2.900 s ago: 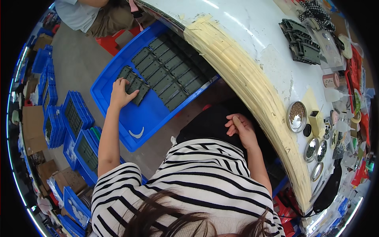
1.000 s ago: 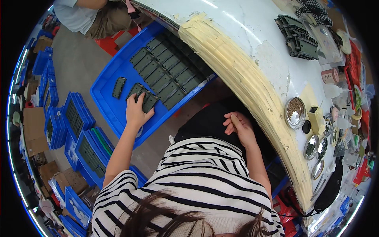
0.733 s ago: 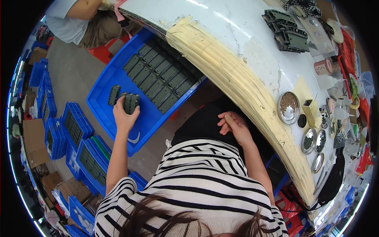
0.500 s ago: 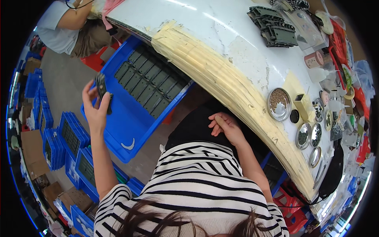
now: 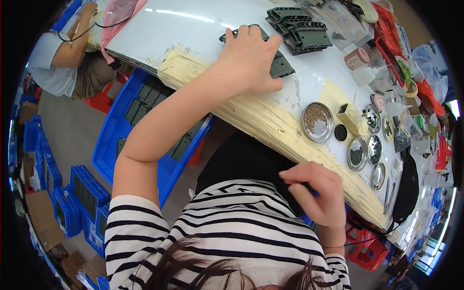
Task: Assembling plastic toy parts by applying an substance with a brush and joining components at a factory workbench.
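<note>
My left hand (image 5: 251, 55) reaches across the table edge, its fingers curled over a dark green plastic model part (image 5: 282, 66) on the white tabletop. The part is long and flat, and my palm and fingers hide its middle. Right beside it, farther right, lies a stack of similar dark green parts (image 5: 309, 37) with small round wheel-like shapes along their edges. Over my lap near the table's front edge, my right hand (image 5: 321, 193) is loosely bent, thumb and index finger apart, with nothing seen in it.
A blue tray (image 5: 104, 140) below the table edge at left holds rows of dark green parts. Round metal dishes (image 5: 317, 122) with small pieces stand at right, by a yellowish box (image 5: 353, 118). Another person's arm (image 5: 72, 50) is at the far left. Tape (image 5: 270, 121) covers the table edge.
My left hand has swung from above the blue tray to the tabletop, carrying a dark green part beside the stack. My right hand has moved right and nearer my body. The view has shifted.
</note>
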The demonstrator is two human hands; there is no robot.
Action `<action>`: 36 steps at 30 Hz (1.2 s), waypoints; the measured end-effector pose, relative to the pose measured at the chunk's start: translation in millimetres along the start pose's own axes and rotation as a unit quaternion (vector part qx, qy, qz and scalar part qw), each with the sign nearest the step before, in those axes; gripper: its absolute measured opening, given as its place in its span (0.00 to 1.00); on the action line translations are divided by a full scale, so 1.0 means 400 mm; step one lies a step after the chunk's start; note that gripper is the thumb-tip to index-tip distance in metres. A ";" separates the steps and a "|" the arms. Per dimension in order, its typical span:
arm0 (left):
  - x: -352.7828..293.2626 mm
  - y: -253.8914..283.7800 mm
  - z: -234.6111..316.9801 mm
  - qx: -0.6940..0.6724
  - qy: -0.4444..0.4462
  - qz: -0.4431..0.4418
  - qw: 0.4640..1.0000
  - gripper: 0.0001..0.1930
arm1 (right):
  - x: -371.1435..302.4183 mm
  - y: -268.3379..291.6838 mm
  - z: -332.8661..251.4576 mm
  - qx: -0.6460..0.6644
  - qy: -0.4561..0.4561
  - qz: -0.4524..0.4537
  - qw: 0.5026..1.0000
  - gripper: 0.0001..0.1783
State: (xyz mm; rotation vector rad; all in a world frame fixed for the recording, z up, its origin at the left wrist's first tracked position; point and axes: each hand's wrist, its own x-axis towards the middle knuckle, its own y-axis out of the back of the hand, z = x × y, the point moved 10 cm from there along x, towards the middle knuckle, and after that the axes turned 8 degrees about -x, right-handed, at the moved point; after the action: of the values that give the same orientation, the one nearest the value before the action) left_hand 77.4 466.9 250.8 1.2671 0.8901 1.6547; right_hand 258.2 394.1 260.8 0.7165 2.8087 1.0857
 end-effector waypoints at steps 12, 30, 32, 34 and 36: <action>0.094 -0.085 0.057 -0.014 -0.028 -0.052 0.998 0.34 | 0.329 0.235 0.093 -0.396 0.090 0.030 0.913 0.09; -0.160 0.187 -0.081 -0.247 -0.020 0.263 0.932 0.24 | 0.093 0.182 -0.074 -0.375 0.057 0.036 0.925 0.12; -0.346 0.245 -0.306 -0.167 0.096 0.423 0.885 0.18 | 0.024 0.166 -0.073 -0.331 0.010 0.011 0.944 0.13; -0.575 0.235 -0.532 -0.058 0.254 0.417 0.871 0.15 | -0.013 0.135 -0.050 -0.261 -0.019 -0.027 0.965 0.13; -0.862 0.156 -0.722 0.091 0.426 0.253 0.864 0.23 | -0.030 0.098 -0.026 -0.197 -0.031 -0.065 0.978 0.13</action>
State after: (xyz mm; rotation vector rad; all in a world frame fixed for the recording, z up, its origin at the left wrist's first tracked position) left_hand -171.3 113.3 112.5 0.8930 1.3179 2.7054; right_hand 282.5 407.7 292.5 0.5075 2.4331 1.4992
